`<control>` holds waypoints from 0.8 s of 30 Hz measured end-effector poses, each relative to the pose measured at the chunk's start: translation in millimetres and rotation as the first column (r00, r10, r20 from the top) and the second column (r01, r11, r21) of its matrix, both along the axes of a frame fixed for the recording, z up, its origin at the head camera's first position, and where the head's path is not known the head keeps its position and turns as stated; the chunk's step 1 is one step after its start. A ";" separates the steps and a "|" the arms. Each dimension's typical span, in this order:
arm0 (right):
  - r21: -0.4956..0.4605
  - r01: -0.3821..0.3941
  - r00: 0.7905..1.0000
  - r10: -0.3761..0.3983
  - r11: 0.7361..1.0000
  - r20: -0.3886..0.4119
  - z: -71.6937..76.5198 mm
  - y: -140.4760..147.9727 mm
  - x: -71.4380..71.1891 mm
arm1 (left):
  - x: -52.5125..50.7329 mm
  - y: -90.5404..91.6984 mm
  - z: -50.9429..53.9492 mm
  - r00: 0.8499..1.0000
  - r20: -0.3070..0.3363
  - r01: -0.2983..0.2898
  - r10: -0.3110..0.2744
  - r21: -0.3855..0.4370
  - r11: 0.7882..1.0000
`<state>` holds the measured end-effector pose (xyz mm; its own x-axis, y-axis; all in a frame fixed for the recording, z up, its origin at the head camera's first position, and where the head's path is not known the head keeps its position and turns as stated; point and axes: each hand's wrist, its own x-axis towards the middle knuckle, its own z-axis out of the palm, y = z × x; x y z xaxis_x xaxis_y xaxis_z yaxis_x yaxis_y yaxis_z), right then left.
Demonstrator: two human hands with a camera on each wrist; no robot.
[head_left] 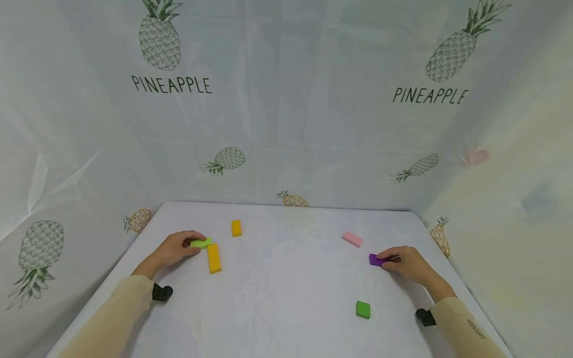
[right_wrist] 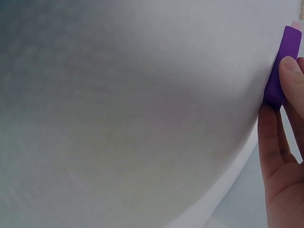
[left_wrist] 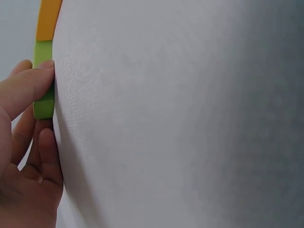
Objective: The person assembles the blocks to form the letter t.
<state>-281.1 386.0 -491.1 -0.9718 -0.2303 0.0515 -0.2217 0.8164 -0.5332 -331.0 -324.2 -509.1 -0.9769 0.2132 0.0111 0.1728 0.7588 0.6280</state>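
On the left side of the table, my left hand (head_left: pixel 176 247) pinches a light green block (head_left: pixel 201 243) between thumb and fingers. The block's right end meets the top of a long yellow-orange block (head_left: pixel 214 258), and in the left wrist view the green block (left_wrist: pixel 43 108) lines up against the orange one (left_wrist: pixel 47 20). Over on the right, my right hand (head_left: pixel 408 263) pinches a purple block (head_left: pixel 376 260) by its right part. The right wrist view shows the thumb across the purple block (right_wrist: pixel 276 88). Fingers hide part of both held blocks.
A small yellow block (head_left: pixel 236 228) lies beyond the left hand's blocks. A pink block (head_left: pixel 352 239) is up and left of the purple one, and a green square block (head_left: pixel 363 310) lies nearer the front. White pineapple-print cloth (head_left: pixel 286 99) hangs behind the white table (head_left: pixel 286 278).
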 end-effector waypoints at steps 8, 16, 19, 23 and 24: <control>0.008 -0.009 1.000 0.009 1.000 -0.012 2.4 -1.2 0.1 | 0.3 -1.0 2.1 1.000 0.003 0.013 -0.013 0.012 1.000; 0.018 -0.006 1.000 0.006 1.000 0.000 4.7 -3.0 -1.2 | 3.4 2.1 6.7 1.000 0.009 0.014 -0.015 0.023 1.000; 0.008 -0.013 1.000 0.013 1.000 0.006 5.2 -2.6 -1.0 | 3.0 1.2 6.5 1.000 0.002 0.021 -0.021 0.024 0.999; -0.002 -0.007 1.000 0.007 1.000 0.020 5.8 -1.5 -0.2 | 0.2 -1.7 5.9 0.999 -0.016 0.035 -0.035 0.033 0.999; -0.004 -0.008 1.000 0.008 1.000 0.022 6.0 -1.0 0.0 | -0.7 -2.5 5.9 0.999 -0.021 0.039 -0.039 0.034 0.999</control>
